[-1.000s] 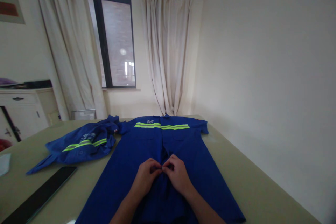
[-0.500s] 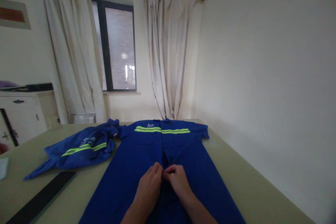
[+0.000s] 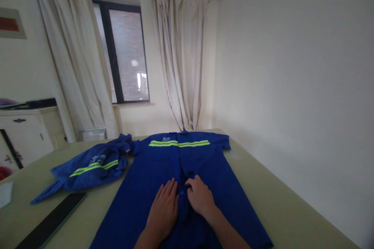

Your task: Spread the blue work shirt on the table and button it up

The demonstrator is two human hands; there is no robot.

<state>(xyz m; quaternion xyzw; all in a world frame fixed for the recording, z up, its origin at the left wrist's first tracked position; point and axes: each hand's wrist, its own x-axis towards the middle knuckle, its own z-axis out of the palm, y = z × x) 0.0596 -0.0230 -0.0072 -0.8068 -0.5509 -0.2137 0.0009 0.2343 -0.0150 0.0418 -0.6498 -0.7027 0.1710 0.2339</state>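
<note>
A blue short-sleeved work shirt (image 3: pixel 157 163) with a yellow-green reflective stripe across the chest lies spread on the table, front up and collar away from me. My left hand (image 3: pixel 163 206) rests flat on the shirt, left of the button placket, fingers stretched out. On the other side of the placket, my right hand (image 3: pixel 201 196) has its fingers curled in on the cloth at the front edge; its thumb is mostly hidden. A button (image 3: pixel 181 192) shows between the two hands. Above the right hand the cloth is creased and slightly lifted.
A second blue shirt (image 3: pixel 93 163) with a reflective stripe lies crumpled at the left, by the first shirt's sleeve. A long black flat object (image 3: pixel 52 221) lies nearer me on the greenish table (image 3: pixel 280 210). Behind are curtains, a window and a white cabinet (image 3: pixel 26 132). A wall runs along the right.
My hands were together at the placket, fingertips pinching there. Now they are apart: the left has flattened on the cloth, the right has shifted slightly right and up. A button has come into view.
</note>
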